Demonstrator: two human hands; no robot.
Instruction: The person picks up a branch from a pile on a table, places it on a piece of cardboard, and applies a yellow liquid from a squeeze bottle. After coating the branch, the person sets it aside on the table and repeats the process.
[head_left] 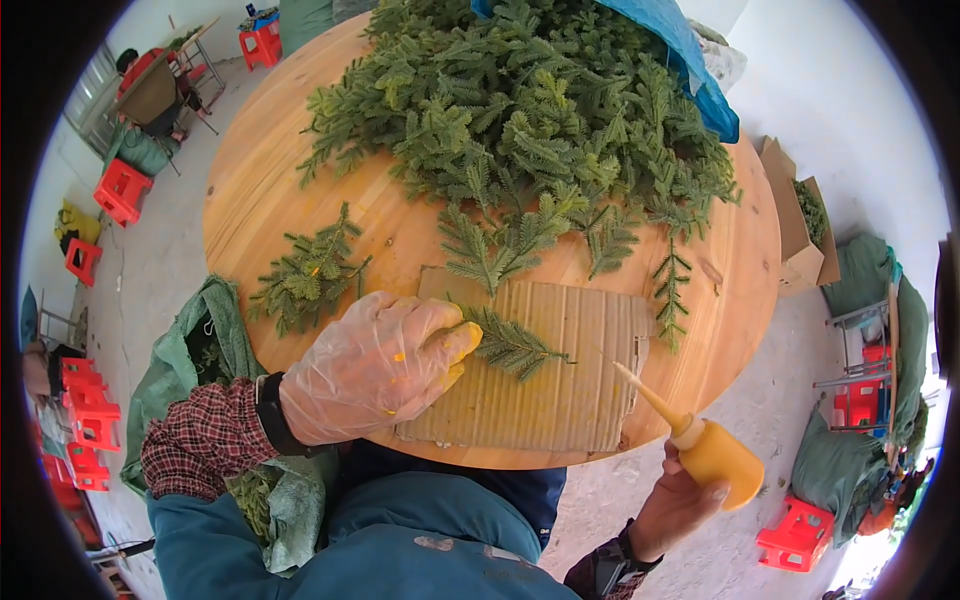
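Observation:
My left hand [365, 370], in a clear plastic glove with yellow smears on the fingertips, is closed on the leafy end of a small fir sprig [515, 345]. The sprig's bare stem points right over a sheet of corrugated cardboard [530, 415]. In my right hand [675, 510], bare and off the table's edge, is a squeeze bottle [722, 462] of yellow-orange liquid. Its long thin nozzle slants up and left, with the tip apart from the stem. Left of my gloved hand lies a small bunch of fir sprigs [308, 275] with yellow specks.
A big heap of fir branches [520, 120] covers the far side of the round wooden table [270, 150], partly under blue plastic [700, 75]. A green sack [180, 350] hangs by my left arm. Red stools [122, 190] and a cardboard box [805, 255] stand around.

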